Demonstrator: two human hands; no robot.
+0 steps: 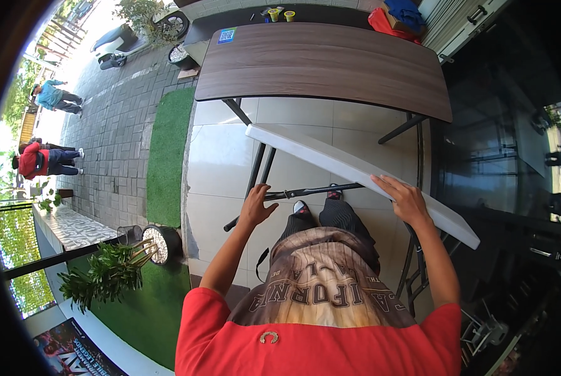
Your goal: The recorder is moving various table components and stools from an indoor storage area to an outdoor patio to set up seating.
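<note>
A white folding table [330, 164] with black metal legs stands in front of me, its top seen nearly edge-on as a slanting strip. My right hand [406, 202] grips the upper edge of this top, fingers laid over the white surface and thumb hidden. Next to the left leg and the end of the black brace bar [318, 190] is my left hand [256, 205]. Its thumb stands apart from the fingers, and nothing shows in its grasp; whether it touches the metal I cannot tell. My feet are partly visible below the bar.
Beyond stands a brown wood-grain table [318, 59]. Yellow cups [274, 14] and a red bag [390, 26] lie behind it. To the left are green turf [169, 156], a potted plant [105, 276] and two people on the paving. Dark glass [493, 169] borders the right.
</note>
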